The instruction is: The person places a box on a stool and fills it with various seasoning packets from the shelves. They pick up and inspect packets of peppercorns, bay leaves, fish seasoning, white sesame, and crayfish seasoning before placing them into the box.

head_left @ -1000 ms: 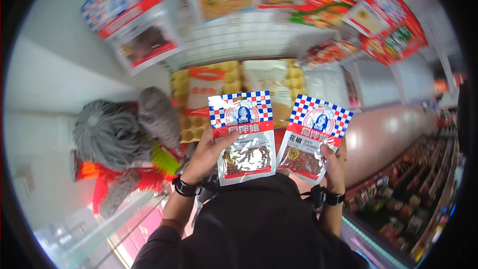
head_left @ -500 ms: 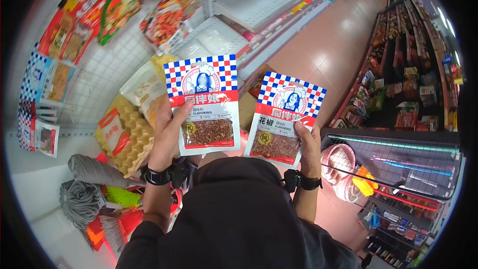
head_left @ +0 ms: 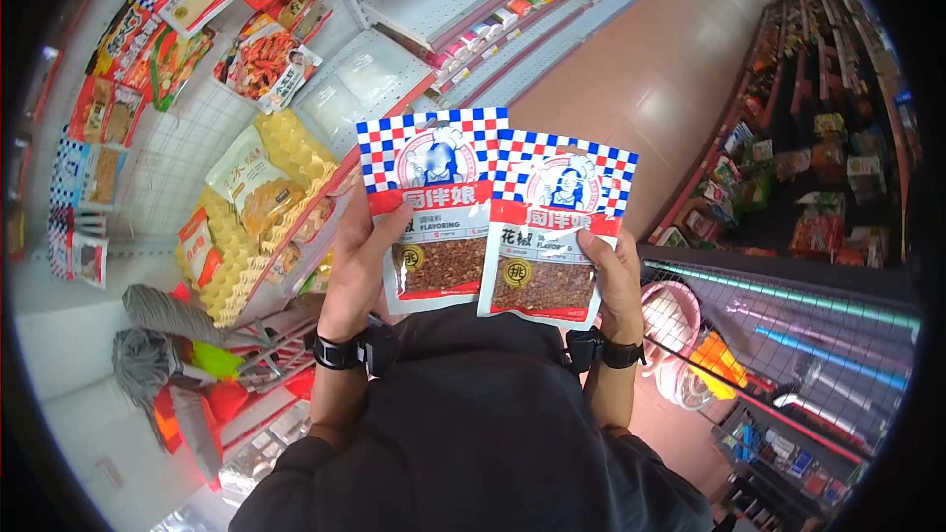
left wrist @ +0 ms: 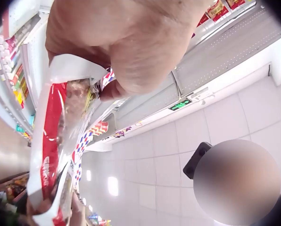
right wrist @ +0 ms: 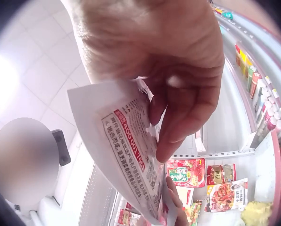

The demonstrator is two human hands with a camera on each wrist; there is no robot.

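In the head view, my left hand point(head_left: 355, 271) pinches a seasoning packet point(head_left: 439, 271), thumb across its front. The packet has a blue, red and white checked top and a window onto reddish-brown contents. My right hand point(head_left: 619, 286) pinches a matching packet point(head_left: 537, 281) labelled as Sichuan pepper. Both are upright, faces toward me, side by side, and the right one overlaps the left one's edge. The right wrist view shows the printed back of the right packet point(right wrist: 121, 141), with fingers point(right wrist: 171, 141) behind it. Seen edge-on from the left wrist is the left packet point(left wrist: 48, 141).
To the left, seasoning packets point(head_left: 103, 113) hang on a wire-grid shelf wall. Below, yellow egg trays point(head_left: 222, 291) bear a white bag point(head_left: 251, 182). Grey mop heads point(head_left: 148, 365) stand lower left. An aisle floor point(head_left: 631, 69) runs ahead; stocked shelves point(head_left: 788, 158) and a wire rack point(head_left: 788, 355) line the right.
My view has swung right from the shelf toward the aisle. Both hands have kept hold of their packets, which have come together from apart until the right one overlaps the left.
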